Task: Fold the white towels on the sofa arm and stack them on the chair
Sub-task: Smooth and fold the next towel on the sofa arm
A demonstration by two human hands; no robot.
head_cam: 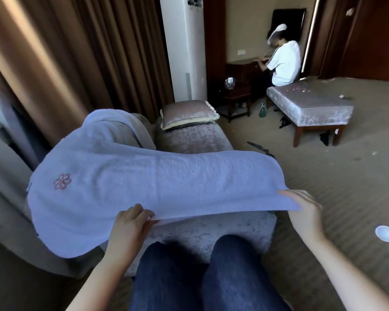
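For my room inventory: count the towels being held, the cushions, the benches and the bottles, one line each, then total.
1 towel, pinched by the left hand and the right hand
1 cushion
1 bench
1 bottle
Total: 4

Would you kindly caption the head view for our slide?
Left hand and right hand hold the near edge of a white towel draped over the sofa arm.
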